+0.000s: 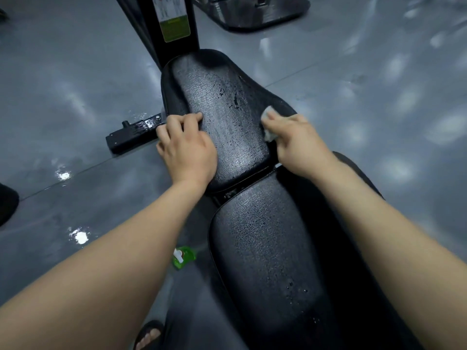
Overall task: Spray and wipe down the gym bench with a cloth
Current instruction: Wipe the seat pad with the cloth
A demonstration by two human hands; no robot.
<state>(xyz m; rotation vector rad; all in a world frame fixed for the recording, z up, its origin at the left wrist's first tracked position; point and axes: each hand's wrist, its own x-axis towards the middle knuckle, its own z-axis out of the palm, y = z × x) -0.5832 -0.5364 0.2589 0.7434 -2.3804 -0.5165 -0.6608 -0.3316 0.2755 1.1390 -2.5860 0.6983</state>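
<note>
Grips left edge of bench (pixel 227 127) with left hand (pixel 185 145), fingers curled. Clamps cloth (pixel 268 114) in right hand (pixel 295 140) against right edge.

The black bench (pixel 227 127) lies wet, my left hand (pixel 187 147) gripping one edge and my right hand (pixel 298 142) holding the cloth (pixel 267 116) to the other. Behind my left hand, a green spray bottle (pixel 184 257) stands on the grey floor (pixel 75 97)

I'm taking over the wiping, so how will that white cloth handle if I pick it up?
The cloth looks floppy: it bunches around the right hand gripping it. Probably light, being small and wadded. Likely damp and clingy, since the bench pad shows spray droplets.
</note>
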